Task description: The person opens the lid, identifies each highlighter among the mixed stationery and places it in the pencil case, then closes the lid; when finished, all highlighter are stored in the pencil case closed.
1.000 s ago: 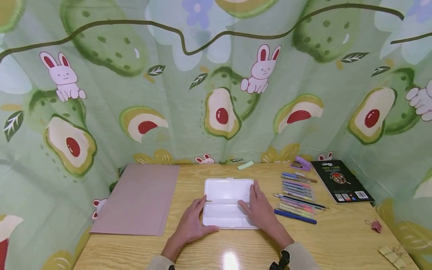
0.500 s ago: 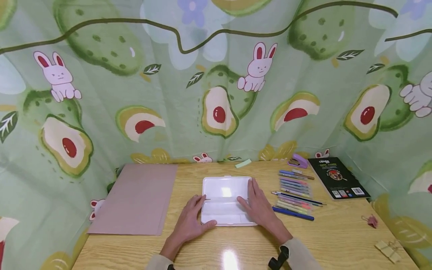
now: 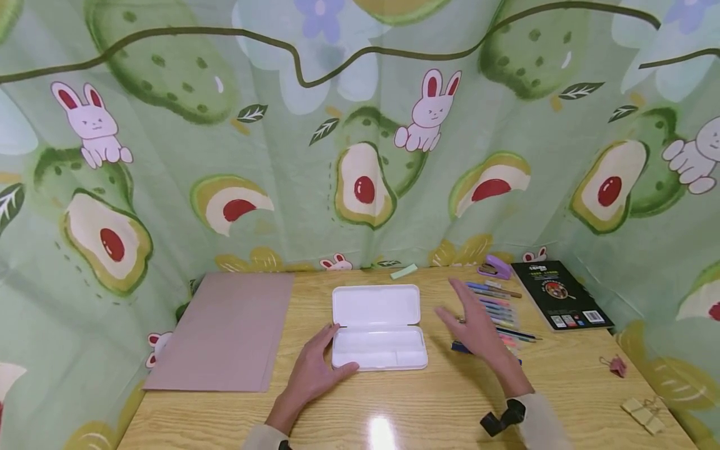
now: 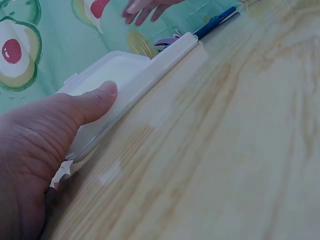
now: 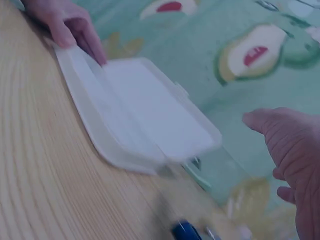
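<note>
A white pencil case [image 3: 379,359] lies with its lid [image 3: 375,305] folded back, its tray divided into compartments. My left hand [image 3: 315,369] grips the case's left end, thumb at the front edge and fingers at the side; the left wrist view shows the thumb [image 4: 100,100] over the edge. My right hand [image 3: 477,325] is apart from the case, fingers spread, over several pens and pencils [image 3: 500,306], hiding some of them. In the right wrist view the end of a blue pen [image 5: 186,231] shows below that hand.
A purple stapler [image 3: 496,267] and a black book [image 3: 561,297] sit at the back right. Mauve paper sheets [image 3: 225,331] lie at the left. A pale green strip [image 3: 404,271], a pink clip [image 3: 615,365] and cream clips [image 3: 644,415] are also on the table. A printed curtain surrounds it.
My right hand has let go of the pencil case and moved right, over the pens. The left hand stays at the case's left end. The lid now lies further back.
</note>
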Demonstrator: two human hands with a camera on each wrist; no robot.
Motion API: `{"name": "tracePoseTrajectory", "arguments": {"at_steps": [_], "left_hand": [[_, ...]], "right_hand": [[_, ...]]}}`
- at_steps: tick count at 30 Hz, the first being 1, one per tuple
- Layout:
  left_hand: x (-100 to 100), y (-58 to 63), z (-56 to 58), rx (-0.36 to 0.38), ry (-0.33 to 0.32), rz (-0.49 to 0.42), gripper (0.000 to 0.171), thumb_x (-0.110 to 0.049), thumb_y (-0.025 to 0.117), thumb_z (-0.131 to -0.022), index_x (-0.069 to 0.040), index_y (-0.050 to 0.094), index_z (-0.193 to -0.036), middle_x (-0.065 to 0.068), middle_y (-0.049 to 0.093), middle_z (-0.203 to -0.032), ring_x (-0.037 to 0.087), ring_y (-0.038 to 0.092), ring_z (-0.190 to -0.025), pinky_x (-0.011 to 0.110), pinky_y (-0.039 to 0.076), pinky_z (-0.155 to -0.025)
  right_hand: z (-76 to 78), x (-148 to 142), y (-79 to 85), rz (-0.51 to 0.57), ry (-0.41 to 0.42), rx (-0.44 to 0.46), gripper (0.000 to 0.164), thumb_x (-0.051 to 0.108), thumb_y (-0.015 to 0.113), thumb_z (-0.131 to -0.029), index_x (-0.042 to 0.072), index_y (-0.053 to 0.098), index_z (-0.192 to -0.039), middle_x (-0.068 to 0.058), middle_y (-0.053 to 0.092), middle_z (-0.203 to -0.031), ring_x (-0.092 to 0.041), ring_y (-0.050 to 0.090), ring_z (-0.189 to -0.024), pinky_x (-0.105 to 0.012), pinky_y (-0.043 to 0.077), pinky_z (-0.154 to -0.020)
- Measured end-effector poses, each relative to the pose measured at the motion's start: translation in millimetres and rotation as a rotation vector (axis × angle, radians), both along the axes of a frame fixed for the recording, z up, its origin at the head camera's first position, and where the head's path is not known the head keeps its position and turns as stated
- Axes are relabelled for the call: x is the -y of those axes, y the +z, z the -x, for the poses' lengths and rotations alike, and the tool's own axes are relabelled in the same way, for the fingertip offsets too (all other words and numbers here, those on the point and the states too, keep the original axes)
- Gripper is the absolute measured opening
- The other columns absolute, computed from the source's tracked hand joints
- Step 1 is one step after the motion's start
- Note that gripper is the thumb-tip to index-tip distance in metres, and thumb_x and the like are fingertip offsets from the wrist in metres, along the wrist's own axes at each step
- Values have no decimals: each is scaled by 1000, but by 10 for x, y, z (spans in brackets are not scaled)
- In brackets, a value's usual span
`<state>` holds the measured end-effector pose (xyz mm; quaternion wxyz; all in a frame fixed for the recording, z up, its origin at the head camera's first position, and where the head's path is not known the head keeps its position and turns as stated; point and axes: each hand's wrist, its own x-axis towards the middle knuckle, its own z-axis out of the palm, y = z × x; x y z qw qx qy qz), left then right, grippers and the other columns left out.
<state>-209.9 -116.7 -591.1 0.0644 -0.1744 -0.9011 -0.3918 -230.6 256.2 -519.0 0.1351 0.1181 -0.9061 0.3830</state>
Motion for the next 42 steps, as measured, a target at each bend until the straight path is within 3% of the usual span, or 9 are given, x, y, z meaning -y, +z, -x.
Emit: {"name": "tracePoseTrajectory", "arguments": {"at_steps": [7,18,29,42], "left_hand": [[30,-4,22,8,30,-15,98,-64,84,-79,-11,51,-155,16,49,-158,40,45,-146,61,41,-114],[52,-49,39,23,35,-9,101,-68,82,-79,-12,50,-157,17,48,-158,43,47,-143,62,43,-111],[39,-46,16,52,13,-23,101,-70,79,-80,-15,47,-159,15,45,-161,41,44,-146,62,40,-113],[47,-62,18,26,12,-21,100,-70,79,-80,-14,49,-157,15,47,-160,40,46,-145,62,41,-112]], "right_hand": [[72,-659,-9,-51,-99,-108,74,22,81,-92,-4,47,-152,-34,44,-152,-56,41,-137,-75,37,-102],[360,-1322,-223,-191,-119,-182,58,12,84,-86,-5,60,-136,-38,50,-132,-58,42,-120,-74,26,-96],[641,-1300,-231,-214,-98,34,12,14,77,-95,5,73,-101,-32,47,-122,-51,34,-111,-69,24,-90],[759,-1244,-277,-356,-98,37,6,12,78,-94,8,75,-94,-28,55,-113,-44,39,-99,-56,27,-79]]}}
